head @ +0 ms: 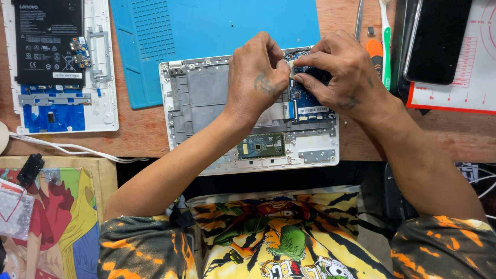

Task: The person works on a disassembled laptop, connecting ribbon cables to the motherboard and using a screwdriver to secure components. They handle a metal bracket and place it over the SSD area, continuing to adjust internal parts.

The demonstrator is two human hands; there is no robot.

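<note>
Both hands meet over the upper right part of an opened white laptop shell [196, 98] that lies on a wooden table [144, 129], its lower edge close to the person's lap. The left hand [258, 77] is curled, its fingertips pinched together at a small pale piece [292, 68] that sits right above the blue circuit board [305, 95] in the shell's top right corner. The right hand [341, 72] comes in from the other side, thumb and forefinger closed on the same small piece, so the two hands touch at their fingertips; what exactly the piece is, is too small to tell. Lower in the shell lies a green board [261, 145], just under the left wrist. A blue mat [206, 26] lies behind the shell, partly under it. To the far left rests a second white shell with a black battery [49, 41] in it and a white cable [67, 147] running below. To the right of the hands lie an orange-handled tool [375, 51], a green and white toothbrush [386, 41] and a black phone [436, 39]
</note>
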